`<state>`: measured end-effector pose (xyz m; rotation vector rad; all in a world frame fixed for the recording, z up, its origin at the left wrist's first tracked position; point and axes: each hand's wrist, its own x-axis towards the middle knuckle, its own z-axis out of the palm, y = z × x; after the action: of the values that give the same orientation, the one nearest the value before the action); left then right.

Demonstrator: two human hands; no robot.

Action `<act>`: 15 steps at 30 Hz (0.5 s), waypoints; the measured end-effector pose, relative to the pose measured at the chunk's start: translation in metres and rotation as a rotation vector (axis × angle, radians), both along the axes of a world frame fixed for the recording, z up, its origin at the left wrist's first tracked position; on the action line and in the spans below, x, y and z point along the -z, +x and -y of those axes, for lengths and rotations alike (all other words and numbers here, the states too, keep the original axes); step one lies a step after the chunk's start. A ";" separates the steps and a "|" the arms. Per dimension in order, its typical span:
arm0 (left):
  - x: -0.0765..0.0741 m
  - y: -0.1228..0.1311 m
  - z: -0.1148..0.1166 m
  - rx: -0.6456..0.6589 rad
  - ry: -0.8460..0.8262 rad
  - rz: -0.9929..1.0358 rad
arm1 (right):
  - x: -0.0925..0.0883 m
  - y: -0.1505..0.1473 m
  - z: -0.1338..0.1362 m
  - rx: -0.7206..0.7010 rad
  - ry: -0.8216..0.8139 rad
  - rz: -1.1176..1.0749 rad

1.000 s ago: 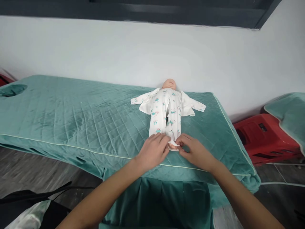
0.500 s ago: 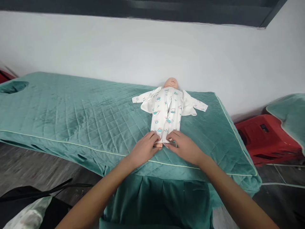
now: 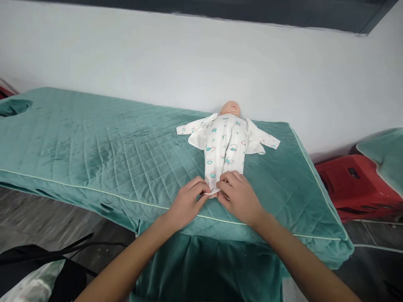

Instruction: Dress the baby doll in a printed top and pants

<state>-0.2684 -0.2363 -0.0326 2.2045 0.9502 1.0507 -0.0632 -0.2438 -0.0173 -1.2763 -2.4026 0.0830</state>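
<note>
A baby doll [image 3: 231, 108] lies on its back on a green quilted bed, its head toward the wall. White printed pants [image 3: 224, 142] cover its body and legs, over a white printed top [image 3: 197, 136] with sleeves spread to both sides. My left hand [image 3: 188, 201] pinches the left corner of the pants' lower hem at the doll's foot. My right hand [image 3: 238, 195] is closed on the same hem a little to the right, its fingertips on the cloth. The hem is drawn between both hands, and a bit of the foot shows below it.
The green bed [image 3: 94, 142] stretches far to the left, with a hole in its cover. A red plastic stool [image 3: 359, 184] stands beyond its right end. A dark bag with cables [image 3: 40, 260] is at the lower left, and a pale wall rises behind.
My right hand has moved left, closer to my left hand, from the right leg's hem to the left one. The camera view has shifted slightly.
</note>
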 end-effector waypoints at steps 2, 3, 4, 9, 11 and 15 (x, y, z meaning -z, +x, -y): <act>-0.004 -0.003 0.002 -0.026 0.042 0.006 | -0.007 0.001 0.003 -0.032 -0.001 -0.091; -0.005 -0.005 0.003 -0.039 0.055 0.008 | -0.010 0.001 0.004 -0.045 -0.010 -0.122; -0.004 -0.006 0.004 -0.045 0.061 0.007 | -0.012 0.001 0.005 -0.057 -0.021 -0.135; 0.017 -0.011 0.011 -0.039 0.034 -0.085 | -0.004 0.005 0.008 -0.096 -0.082 -0.092; 0.029 -0.011 0.013 -0.100 0.016 -0.111 | 0.001 0.010 0.008 -0.104 -0.086 -0.118; 0.046 -0.009 0.014 -0.249 -0.052 -0.182 | 0.004 0.022 0.007 -0.028 -0.082 -0.185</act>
<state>-0.2771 -0.2499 -0.0785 2.2080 1.3454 0.9300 -0.0417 -0.2510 -0.0214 -1.2140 -2.2786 0.2977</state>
